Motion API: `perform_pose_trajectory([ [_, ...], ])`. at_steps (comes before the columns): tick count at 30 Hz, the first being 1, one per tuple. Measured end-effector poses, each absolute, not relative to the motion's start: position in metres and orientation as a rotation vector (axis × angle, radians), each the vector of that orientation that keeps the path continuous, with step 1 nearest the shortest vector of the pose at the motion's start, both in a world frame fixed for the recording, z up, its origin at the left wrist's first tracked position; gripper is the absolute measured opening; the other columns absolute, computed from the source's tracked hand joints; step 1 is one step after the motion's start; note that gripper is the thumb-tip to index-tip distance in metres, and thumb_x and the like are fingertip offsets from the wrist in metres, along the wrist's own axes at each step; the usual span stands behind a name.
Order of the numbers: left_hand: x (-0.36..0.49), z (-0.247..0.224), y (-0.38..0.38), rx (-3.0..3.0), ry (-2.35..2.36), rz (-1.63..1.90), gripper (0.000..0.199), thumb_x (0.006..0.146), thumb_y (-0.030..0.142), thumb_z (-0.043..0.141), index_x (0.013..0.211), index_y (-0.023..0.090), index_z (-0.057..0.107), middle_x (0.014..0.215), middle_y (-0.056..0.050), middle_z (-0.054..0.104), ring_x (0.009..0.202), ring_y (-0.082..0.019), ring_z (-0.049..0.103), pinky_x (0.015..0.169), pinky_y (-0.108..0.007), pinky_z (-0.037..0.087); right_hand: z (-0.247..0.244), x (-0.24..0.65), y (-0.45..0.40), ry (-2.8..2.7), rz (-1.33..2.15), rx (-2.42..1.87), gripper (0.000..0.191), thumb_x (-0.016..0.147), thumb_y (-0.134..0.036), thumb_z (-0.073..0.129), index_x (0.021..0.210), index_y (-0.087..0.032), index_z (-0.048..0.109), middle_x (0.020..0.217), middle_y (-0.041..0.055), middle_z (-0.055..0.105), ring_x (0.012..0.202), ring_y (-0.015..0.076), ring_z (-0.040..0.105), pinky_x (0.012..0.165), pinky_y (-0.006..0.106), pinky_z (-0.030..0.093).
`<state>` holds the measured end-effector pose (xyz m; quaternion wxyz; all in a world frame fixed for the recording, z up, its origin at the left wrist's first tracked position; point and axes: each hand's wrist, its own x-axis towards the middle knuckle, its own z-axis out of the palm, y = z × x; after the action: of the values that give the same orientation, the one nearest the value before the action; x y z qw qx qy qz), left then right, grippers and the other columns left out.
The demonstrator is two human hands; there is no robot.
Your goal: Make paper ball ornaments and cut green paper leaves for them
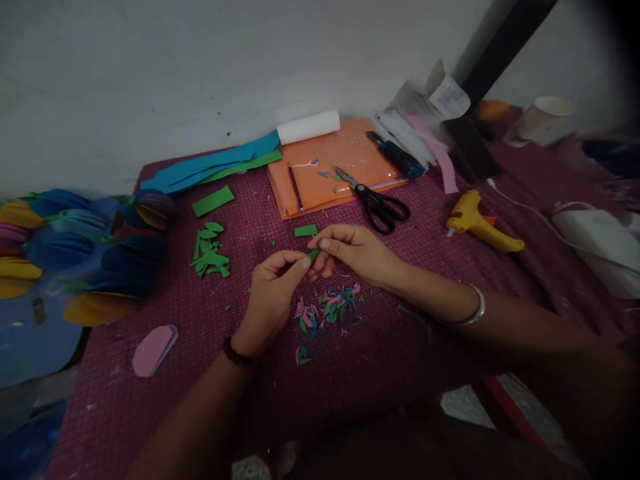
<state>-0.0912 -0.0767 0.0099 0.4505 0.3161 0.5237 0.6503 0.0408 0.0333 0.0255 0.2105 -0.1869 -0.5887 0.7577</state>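
Between the fingertips of both hands is a small piece of green paper, partly hidden by the fingers. My left hand pinches its near left end, and my right hand pinches the other end. Just beyond them lies a small green paper rectangle. Below the hands is a heap of pink, blue and green paper scraps. Off to the left sits a pile of cut green leaf shapes and strips. Black-handled scissors rest open behind my right hand.
An orange folder holds a pencil. Nearby are a dark-handled cutter, blue paper strips and a yellow glue gun. Pink paper cutouts lie at left, beside colourful paper ornaments. A phone trails a white cable.
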Motion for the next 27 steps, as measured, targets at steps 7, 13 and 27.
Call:
perform_pose_trajectory([
  [7,-0.087,0.018,-0.076,0.54,1.124,1.621,0.012,0.069,0.023,0.077,0.069,0.014,0.069,0.067,-0.001,0.067,0.061,-0.008,0.06,0.06,-0.02,0.049,0.022,0.041,0.032,-1.569,2.151,-0.49,0.028,0.087,-0.041,0.06,0.093,-0.014,0.061,0.066,-0.0013,0.067,0.052,0.0069,0.061,0.052,0.018,0.05],
  [13,-0.086,0.02,-0.076,0.515,1.101,1.572,0.016,0.072,0.024,0.076,0.07,0.014,0.064,0.065,0.0,0.065,0.057,-0.008,0.059,0.055,-0.019,0.05,0.02,0.042,0.029,-1.629,2.079,-0.519,0.022,0.085,-0.035,0.063,0.078,-0.015,0.055,0.064,-0.0023,0.066,0.049,0.0059,0.059,0.049,0.018,0.048],
  [27,-0.087,0.017,-0.076,0.575,1.074,1.644,0.01,0.073,0.019,0.074,0.076,0.016,0.065,0.068,0.0,0.066,0.062,-0.009,0.062,0.06,-0.02,0.052,0.026,0.043,0.024,-1.767,1.889,-0.532,0.016,0.079,-0.007,0.048,0.085,-0.015,0.06,0.071,-0.0024,0.063,0.058,0.0061,0.059,0.058,0.019,0.049],
])
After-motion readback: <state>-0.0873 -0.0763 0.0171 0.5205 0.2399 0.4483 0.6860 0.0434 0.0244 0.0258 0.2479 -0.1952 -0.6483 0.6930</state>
